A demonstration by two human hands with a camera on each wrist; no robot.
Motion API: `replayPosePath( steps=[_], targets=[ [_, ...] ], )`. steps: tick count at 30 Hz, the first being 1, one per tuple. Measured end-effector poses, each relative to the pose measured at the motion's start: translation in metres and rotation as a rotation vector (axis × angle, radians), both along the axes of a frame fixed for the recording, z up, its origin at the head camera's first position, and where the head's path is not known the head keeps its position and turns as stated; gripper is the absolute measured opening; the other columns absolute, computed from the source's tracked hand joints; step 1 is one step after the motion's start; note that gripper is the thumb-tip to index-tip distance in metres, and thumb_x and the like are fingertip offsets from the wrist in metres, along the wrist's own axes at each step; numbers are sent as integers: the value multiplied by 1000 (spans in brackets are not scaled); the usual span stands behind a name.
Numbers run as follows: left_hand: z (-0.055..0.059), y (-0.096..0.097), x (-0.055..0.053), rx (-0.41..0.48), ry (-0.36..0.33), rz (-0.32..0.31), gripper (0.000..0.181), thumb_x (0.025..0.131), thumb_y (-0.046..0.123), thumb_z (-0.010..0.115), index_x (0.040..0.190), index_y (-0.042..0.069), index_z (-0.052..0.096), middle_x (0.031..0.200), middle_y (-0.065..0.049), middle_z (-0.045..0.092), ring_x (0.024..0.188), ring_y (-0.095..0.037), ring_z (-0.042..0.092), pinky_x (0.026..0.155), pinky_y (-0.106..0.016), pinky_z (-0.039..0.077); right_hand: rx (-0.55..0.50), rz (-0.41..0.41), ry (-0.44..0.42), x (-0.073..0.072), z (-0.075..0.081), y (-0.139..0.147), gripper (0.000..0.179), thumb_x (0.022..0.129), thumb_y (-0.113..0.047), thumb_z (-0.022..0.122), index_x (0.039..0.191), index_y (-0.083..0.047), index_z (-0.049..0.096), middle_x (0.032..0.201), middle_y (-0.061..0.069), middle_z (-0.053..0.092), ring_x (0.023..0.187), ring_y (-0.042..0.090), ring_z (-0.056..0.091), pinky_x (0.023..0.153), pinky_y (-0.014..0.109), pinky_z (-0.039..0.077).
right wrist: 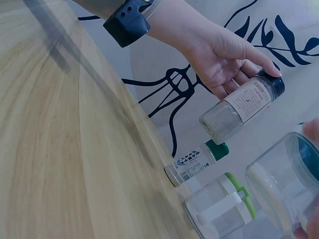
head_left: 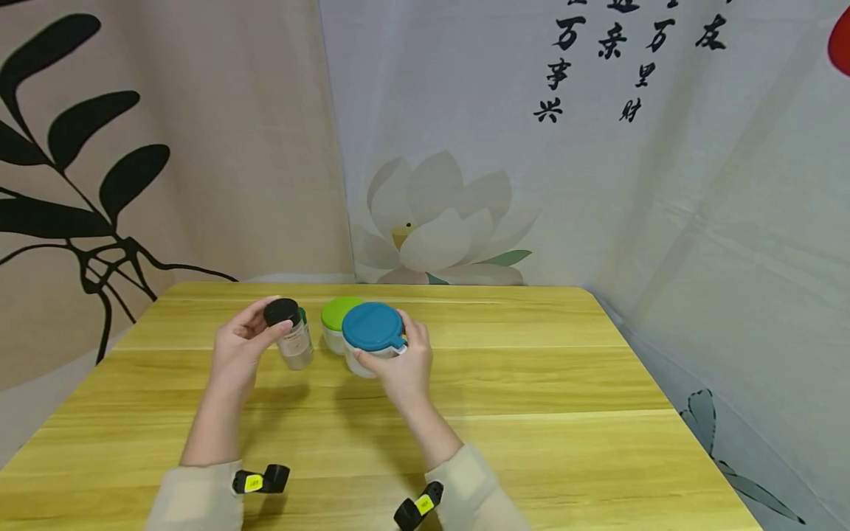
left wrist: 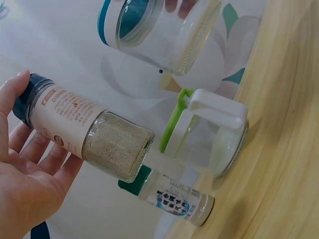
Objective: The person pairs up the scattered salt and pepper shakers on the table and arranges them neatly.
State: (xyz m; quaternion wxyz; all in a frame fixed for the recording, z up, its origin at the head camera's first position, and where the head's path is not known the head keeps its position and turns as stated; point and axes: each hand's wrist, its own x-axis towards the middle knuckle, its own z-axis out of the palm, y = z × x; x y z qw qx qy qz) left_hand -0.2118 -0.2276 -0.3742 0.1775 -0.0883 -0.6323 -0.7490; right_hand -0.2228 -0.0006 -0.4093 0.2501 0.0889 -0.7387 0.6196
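My left hand [head_left: 240, 346] grips a glass spice bottle [left wrist: 92, 129] by its black cap, with greyish-brown powder showing below the pale label. The bottle is held off the table, slightly tilted. My right hand [head_left: 408, 365] holds a clear jar with a blue lid [head_left: 373, 327], also raised, its thumb and fingers around the side. Between and behind them a clear jar with a green lid and white handle [left wrist: 204, 132] stands on the table. Beside it stands a small green-capped shaker [right wrist: 192, 165], mostly hidden behind the spice bottle in the head view.
The wooden table [head_left: 531, 413] ends at a back edge not far behind the containers. A printed cloth [head_left: 451, 110] with a lotus and dark writing hangs behind it. Both wrists wear black camera bands.
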Motion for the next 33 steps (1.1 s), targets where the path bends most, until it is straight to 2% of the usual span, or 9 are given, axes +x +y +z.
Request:
replayPosePath(
  steps=[10,17,27,33],
  targets=[
    [1,13,-1,3,-27,18,39,84,-2,71,122,5,64,103,6,69,97,-9,62,83,-18,49,6,-41,4,-2,2,7,78,57,-24,93,125,-8,60,112,2,54,106,18,53,89,43,46],
    [-1,20,-3,-10,-37,5,40,84,0,72,123,4,62,105,6,68,99,-10,62,83,-18,49,7,-83,28,-3,4,11,76,57,-24,93,124,-8,61,110,4,55,104,21,54,87,45,46],
    [-2,30,-3,-19,-61,-3,43,84,2,73,125,2,60,107,6,67,101,-11,61,85,-19,48,6,-102,12,-3,3,20,76,58,-23,93,125,-9,60,112,3,54,106,20,53,90,45,44],
    [-1,36,-1,-29,-74,-8,42,84,2,73,124,2,61,108,6,66,100,-11,61,83,-20,49,25,-127,47,-4,1,26,76,58,-23,92,125,-7,60,113,6,55,104,23,54,88,48,45]
  ],
)
